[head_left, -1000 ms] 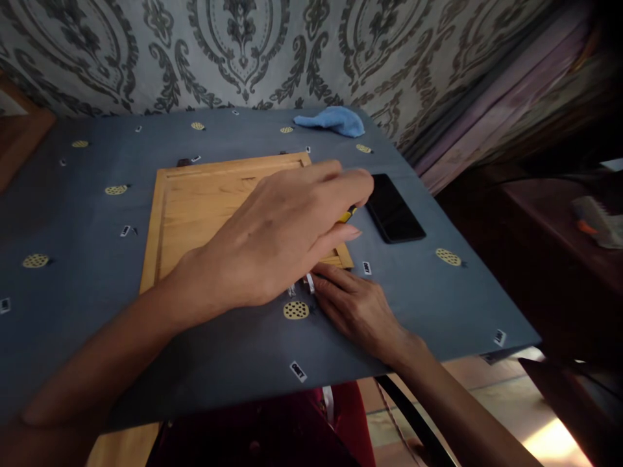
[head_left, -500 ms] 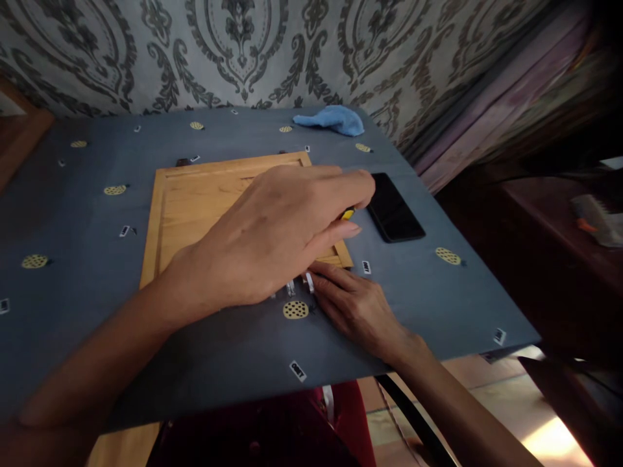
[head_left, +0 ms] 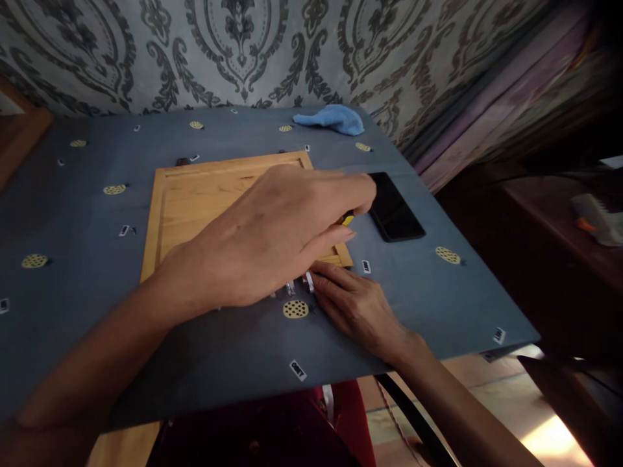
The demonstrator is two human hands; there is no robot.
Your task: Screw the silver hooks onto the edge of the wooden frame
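My left hand [head_left: 272, 233] reaches across the wooden panel [head_left: 195, 207], its fingers closed round a tool with a black-and-yellow handle [head_left: 347, 219]. Only a small bit of that handle shows; the rest is hidden by the hand. My right hand [head_left: 357, 308] lies low at the panel's near right corner, with fingertips pressed against a shiny metal fitting [head_left: 309, 281] at the near edge. Part of the fitting is covered by my left hand, so its full shape is hidden. The panel lies flat and has a raised frame round its rim.
A black phone [head_left: 395, 207] lies right of the panel. A blue cloth [head_left: 333, 119] is crumpled at the back of the table. The grey-blue tablecloth [head_left: 82, 227] carries a pineapple print. A patterned wall [head_left: 272, 52] stands behind, and a wooden piece [head_left: 29, 139] at far left.
My left hand's fingers have turned slightly, and the yellow part of the handle has tilted and dropped a little. My right hand and the panel stay in place.
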